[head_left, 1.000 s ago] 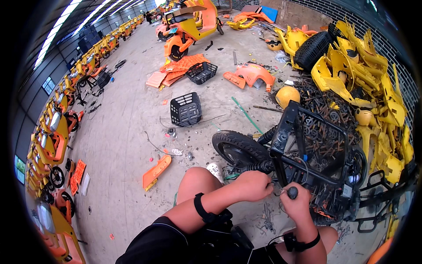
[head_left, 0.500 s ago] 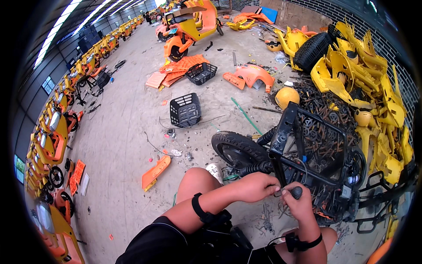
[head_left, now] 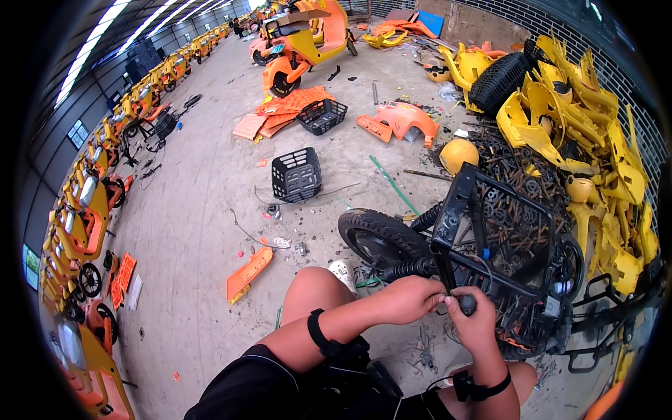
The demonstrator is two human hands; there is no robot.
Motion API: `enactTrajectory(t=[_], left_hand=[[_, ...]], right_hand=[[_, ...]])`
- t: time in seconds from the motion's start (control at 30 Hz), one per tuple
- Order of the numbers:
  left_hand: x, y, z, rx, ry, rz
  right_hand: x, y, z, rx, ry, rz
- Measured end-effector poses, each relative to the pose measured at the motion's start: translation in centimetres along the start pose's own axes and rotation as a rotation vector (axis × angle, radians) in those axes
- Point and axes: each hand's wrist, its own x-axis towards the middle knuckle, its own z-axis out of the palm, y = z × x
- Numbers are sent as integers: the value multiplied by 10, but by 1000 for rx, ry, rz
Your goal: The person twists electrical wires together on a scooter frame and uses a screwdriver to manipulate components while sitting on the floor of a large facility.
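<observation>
Both hands drawn closer together since a second ago. Right hand (head_left: 476, 323) fisted around small dark tool handle (head_left: 466, 304) at lower bar of black scooter frame (head_left: 490, 238); left hand (head_left: 409, 299) pinches frame beside it. Front tyre (head_left: 378, 234) on concrete floor (head_left: 203, 203); black basket (head_left: 297, 173) beyond, yellow panels (head_left: 581, 119) heaped right.

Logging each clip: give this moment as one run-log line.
left hand: pinching at black frame | right hand: gripping dark handle | scene: stripped scooter, front tyre, concrete floor
</observation>
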Motion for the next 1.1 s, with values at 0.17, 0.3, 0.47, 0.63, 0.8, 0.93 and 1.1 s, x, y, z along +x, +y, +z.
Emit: enactTrajectory(t=[0.17, 0.3, 0.47, 0.63, 0.8, 0.93, 1.1], left_hand=[[-1, 0, -2, -1, 18, -3], [-1, 4, -4, -9, 5, -12], [-1, 7, -4, -73, 3, 2], [-1, 10, -2, -51, 4, 30], [0, 14, -2, -93, 25, 62], [1, 16, -1, -112, 37, 97], [3, 17, 4, -137, 45, 123]], right_hand=[[1, -1, 1, -24, -5, -24], [0, -4, 0, -29, 0, -27], [-1, -4, -1, 58, 14, 17], [-4, -7, -5, 139, 8, 75], [-8, 2, -8, 264, -9, 187], [-10, 5, -12, 275, -17, 224], [-13, 9, -14, 369, -21, 233]])
